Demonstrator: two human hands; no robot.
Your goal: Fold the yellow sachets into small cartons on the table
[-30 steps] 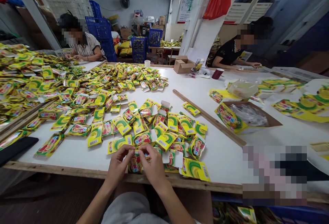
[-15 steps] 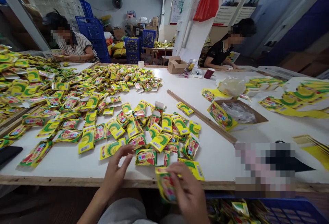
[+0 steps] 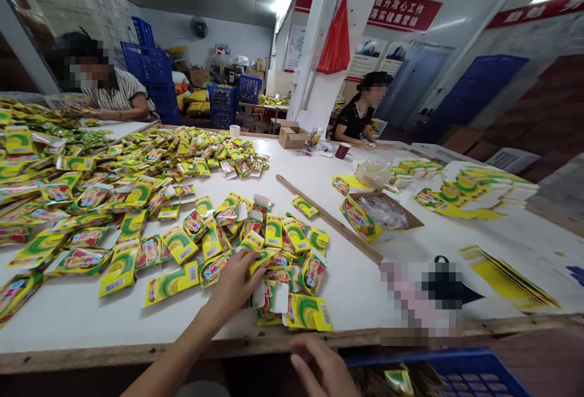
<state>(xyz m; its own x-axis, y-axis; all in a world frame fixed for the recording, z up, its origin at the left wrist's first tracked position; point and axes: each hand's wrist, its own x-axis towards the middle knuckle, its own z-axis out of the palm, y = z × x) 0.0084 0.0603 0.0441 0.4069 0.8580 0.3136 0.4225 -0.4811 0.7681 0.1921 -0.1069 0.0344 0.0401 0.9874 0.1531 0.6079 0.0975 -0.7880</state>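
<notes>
Small flat yellow-and-green printed boxes lie heaped on the white table (image 3: 356, 300). My left hand (image 3: 237, 281) reaches into the near heap, its thumb and fingers closed around a small yellow box (image 3: 263, 258). Around that hand other boxes lie loosely, some with white end flaps sticking out. My right hand (image 3: 322, 366) is low, in front of the wooden table edge, beside a blue plastic basket (image 3: 469, 363). Its fingers are loosely bent and apart, and nothing shows between them. Just beyond it lies another yellow box (image 3: 310, 312).
A wooden strip (image 3: 328, 211) crosses the table. To its right stand an open carton (image 3: 413, 220) with clear plastic and a stack of flat yellow card (image 3: 511, 278). A larger heap (image 3: 114, 190) spreads left. Two people sit across the table.
My right hand has moved down, and the box it held no longer shows in it. My left hand has reached forward onto a box in the heap. The view has turned right.
</notes>
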